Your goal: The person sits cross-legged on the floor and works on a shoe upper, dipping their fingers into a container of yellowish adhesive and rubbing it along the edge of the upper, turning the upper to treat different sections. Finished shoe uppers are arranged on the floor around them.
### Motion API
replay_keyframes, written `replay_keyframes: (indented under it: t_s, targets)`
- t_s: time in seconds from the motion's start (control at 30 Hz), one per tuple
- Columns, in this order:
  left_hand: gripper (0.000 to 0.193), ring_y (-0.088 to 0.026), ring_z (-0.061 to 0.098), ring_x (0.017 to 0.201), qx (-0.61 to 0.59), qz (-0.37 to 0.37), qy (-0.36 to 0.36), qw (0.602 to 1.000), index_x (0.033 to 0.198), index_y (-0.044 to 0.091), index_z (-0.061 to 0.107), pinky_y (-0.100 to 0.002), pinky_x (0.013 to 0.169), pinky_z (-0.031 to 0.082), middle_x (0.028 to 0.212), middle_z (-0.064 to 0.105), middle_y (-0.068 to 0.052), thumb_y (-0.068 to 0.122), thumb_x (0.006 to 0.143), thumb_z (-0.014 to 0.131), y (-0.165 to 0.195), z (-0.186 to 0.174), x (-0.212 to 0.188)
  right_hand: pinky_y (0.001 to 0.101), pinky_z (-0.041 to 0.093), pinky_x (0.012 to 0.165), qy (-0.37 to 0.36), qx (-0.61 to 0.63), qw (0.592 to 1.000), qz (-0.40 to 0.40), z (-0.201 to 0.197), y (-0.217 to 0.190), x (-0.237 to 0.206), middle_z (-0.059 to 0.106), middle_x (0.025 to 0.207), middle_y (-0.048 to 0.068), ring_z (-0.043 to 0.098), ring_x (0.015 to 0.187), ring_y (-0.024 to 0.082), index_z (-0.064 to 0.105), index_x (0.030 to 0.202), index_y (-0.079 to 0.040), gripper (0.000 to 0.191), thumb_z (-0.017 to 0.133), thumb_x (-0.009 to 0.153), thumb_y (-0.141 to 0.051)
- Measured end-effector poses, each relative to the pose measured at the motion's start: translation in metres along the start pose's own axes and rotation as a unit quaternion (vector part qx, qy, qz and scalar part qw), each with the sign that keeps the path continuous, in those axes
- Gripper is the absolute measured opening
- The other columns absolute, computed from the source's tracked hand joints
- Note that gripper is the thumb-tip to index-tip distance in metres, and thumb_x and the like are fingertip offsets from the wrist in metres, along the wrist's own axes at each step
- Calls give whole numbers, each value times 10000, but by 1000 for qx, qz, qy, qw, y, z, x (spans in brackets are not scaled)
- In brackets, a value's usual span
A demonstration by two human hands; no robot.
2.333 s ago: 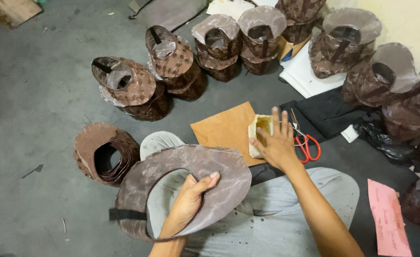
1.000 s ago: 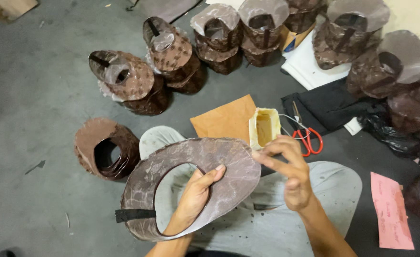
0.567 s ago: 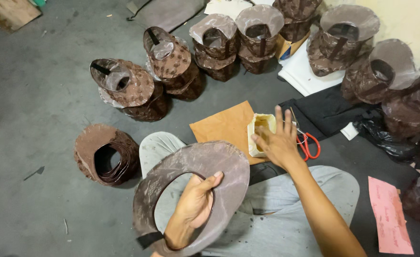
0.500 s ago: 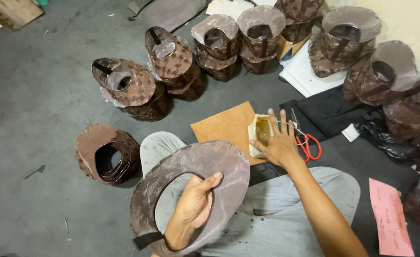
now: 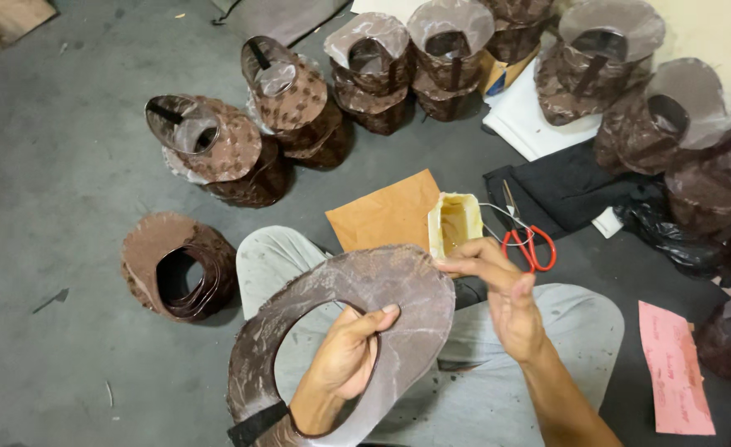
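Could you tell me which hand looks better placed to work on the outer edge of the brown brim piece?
Probably the right hand: its fingertips sit at the brown brim piece's outer edge, beside the small yellow tub. The left hand is occupied gripping the inner rim.

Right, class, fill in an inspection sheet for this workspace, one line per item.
Surface: grey floor, dusty, with small scraps.
Job's things: brown visor brim held over the lap; yellowish tub on a tan sheet.
Clutter: red-handled scissors, pink paper, black cloth, stacks of brown visors.
Grippers: left hand grips the brim's inner edge; right hand pinches at its outer edge, by the tub.
Cables: nothing seen.
Surroundings: pale wall at upper right.
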State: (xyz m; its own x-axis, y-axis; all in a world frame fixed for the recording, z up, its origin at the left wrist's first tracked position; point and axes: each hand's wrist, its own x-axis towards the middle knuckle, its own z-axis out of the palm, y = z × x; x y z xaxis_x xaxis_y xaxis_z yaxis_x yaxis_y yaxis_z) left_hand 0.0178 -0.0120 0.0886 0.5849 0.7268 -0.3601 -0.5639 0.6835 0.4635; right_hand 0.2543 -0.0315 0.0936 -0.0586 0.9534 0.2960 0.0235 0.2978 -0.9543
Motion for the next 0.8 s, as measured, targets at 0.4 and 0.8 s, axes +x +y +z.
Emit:
replay_keyframes:
  t_s: [0.4, 0.8]
  targets:
    - [412, -240, 647, 1138, -22, 59, -2, 998, 1390, -70, 513, -391, 1001, 524, 1281, 657, -154, 38, 999, 588, -1, -5, -1, 444, 401, 1111, 34, -197, 976, -81, 14, -15, -4, 680, 1108, 137, 549, 1155, 289, 724, 1197, 31, 958, 102, 1072, -687]
    - [447, -202, 637, 1182, -31, 120, 54, 991, 1394, 9, 497, -372, 1029, 504, 1314, 644, -103, 20, 953, 566, -1, 1, 3, 543, 376, 1161, 26, -342, 915, -215, 25, -17, -6, 685, 1137, 162, 605, 1155, 365, 718, 1186, -35, 727, 199, 1130, -541]
